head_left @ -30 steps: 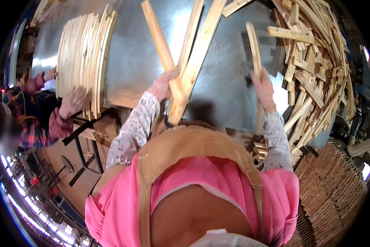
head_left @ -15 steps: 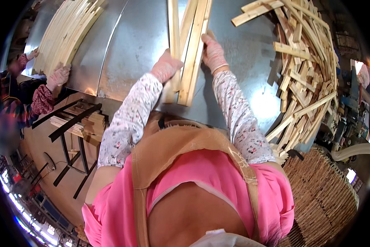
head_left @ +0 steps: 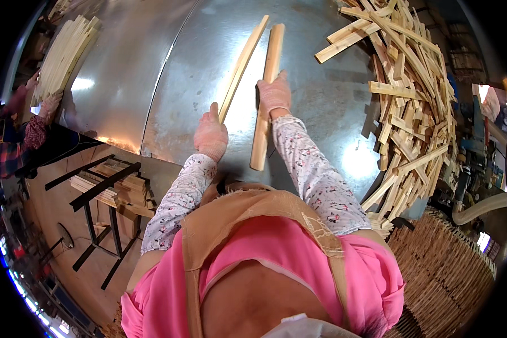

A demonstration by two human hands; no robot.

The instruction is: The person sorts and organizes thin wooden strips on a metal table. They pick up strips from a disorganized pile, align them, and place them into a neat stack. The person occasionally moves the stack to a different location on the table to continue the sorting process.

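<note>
Two pale wooden slats lie apart over the metal table, both pointing away from me. My left hand (head_left: 211,135), in a pinkish work glove, is closed at the near end of the left slat (head_left: 244,67), which is turned narrow edge up. The grip itself is partly hidden by the hand. Around the middle of the right slat (head_left: 260,138) my right hand (head_left: 275,94), gloved alike, has its fingers wrapped. That slat's near end reaches toward my apron.
A heap of jumbled wooden slats (head_left: 414,112) covers the table's right side. At far left, a co-worker's gloved hands hold a neat stack of slats (head_left: 67,56). A black metal stand (head_left: 104,208) with wood pieces is at lower left; bundled sticks (head_left: 439,270) stand lower right.
The several slats between my hands are now two separate ones. My left hand moved down and left, my right hand slightly left and nearer. The co-worker's stack has shifted away to the left.
</note>
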